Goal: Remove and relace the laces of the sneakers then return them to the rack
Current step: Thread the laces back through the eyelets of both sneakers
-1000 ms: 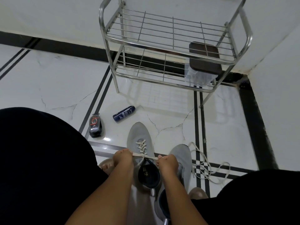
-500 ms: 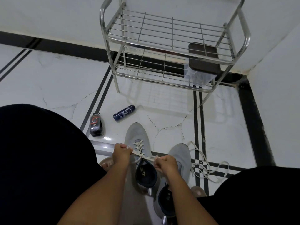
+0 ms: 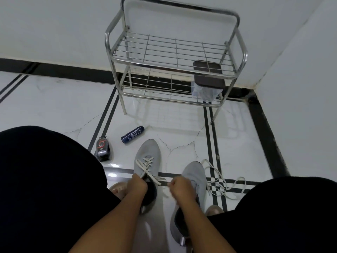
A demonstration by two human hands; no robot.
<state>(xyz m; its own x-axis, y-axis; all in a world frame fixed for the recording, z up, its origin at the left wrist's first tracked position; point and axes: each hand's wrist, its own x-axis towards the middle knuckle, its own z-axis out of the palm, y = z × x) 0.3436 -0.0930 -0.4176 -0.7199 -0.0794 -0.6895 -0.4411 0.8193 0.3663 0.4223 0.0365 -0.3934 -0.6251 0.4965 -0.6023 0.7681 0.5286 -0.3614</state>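
Seated over a white tiled floor [image 3: 54, 106], both hands at work on a grey laced sneaker [image 3: 148, 156] lying between the knees, toe toward the metal rack [image 3: 175, 55]. Left hand [image 3: 137, 185] curled at the shoe's collar, fingers closed round the white lace [image 3: 147, 164]; right hand [image 3: 180, 188] fisted, pinching the other lace end just beside it. Second grey sneaker [image 3: 195, 176] at right, partly under the right forearm, its loose lace [image 3: 221, 181] strewn across the black tile lines. Dark spray can [image 3: 132, 134] and black polish bottle [image 3: 102, 148] on the floor nearby. Brown-lidded container [image 3: 208, 73] on the rack's lower shelf.
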